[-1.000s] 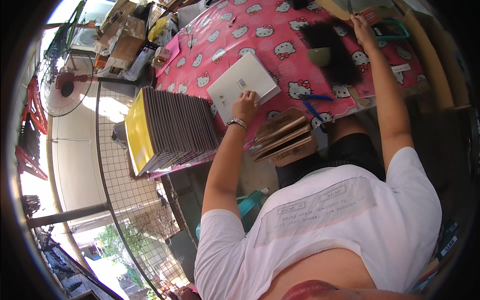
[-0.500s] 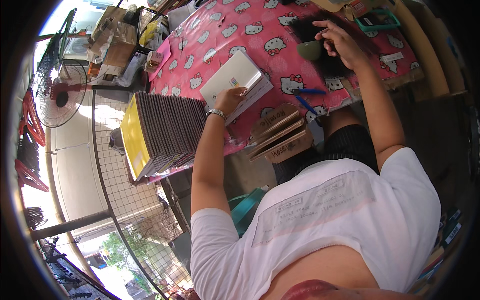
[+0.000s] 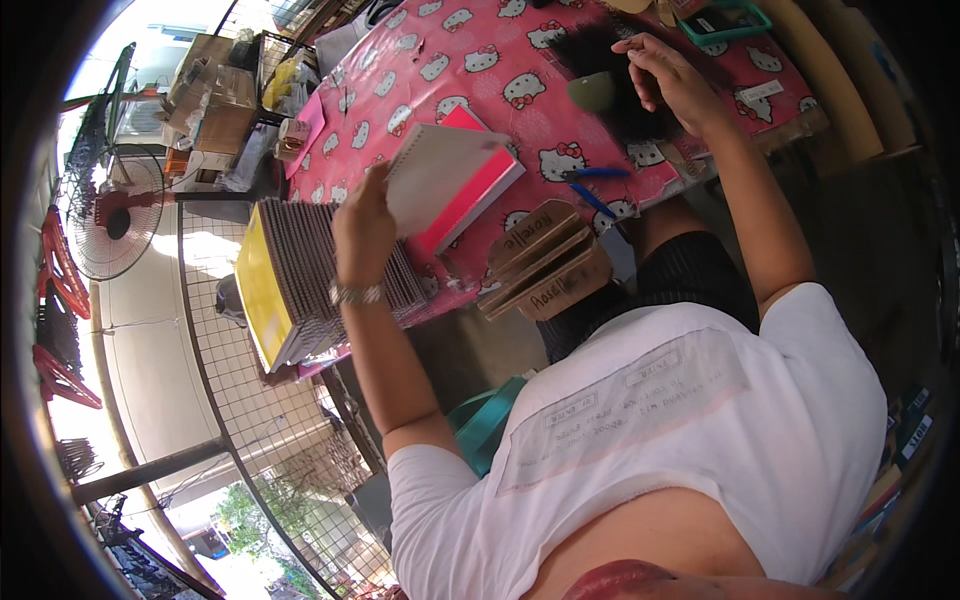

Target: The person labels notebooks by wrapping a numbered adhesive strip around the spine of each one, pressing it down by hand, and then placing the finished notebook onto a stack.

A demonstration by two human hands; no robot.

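My left hand (image 3: 365, 225) grips the left edge of a white notebook cover (image 3: 440, 175), which is lifted at a slant. Under it lies a bright pink sheet (image 3: 490, 190) on a block of white pages on the table. My fingertips are partly hidden behind the cover's edge. To the left, touching or close to my wrist, stands a tall stack of spiral-bound notebooks (image 3: 345, 265) with a yellow cover at its outer end. My right hand (image 3: 668, 82) hovers with fingers loosely bent and apart, holding nothing, beside a black bristly thing (image 3: 590, 52) with an olive-green rounded piece (image 3: 592, 93).
The table (image 3: 385, 90) has a pink patterned cover. Blue-handled pliers (image 3: 600, 187) lie near its front edge, beside a slotted cardboard holder (image 3: 550, 262) at my lap. A teal tray (image 3: 735, 25) sits at the far right. A fan (image 3: 118, 215) stands at the left.
My left hand has moved left from the notebook's middle, and a white cover is now raised in it. Pink shows underneath. My right hand has stayed near the black bristly thing.
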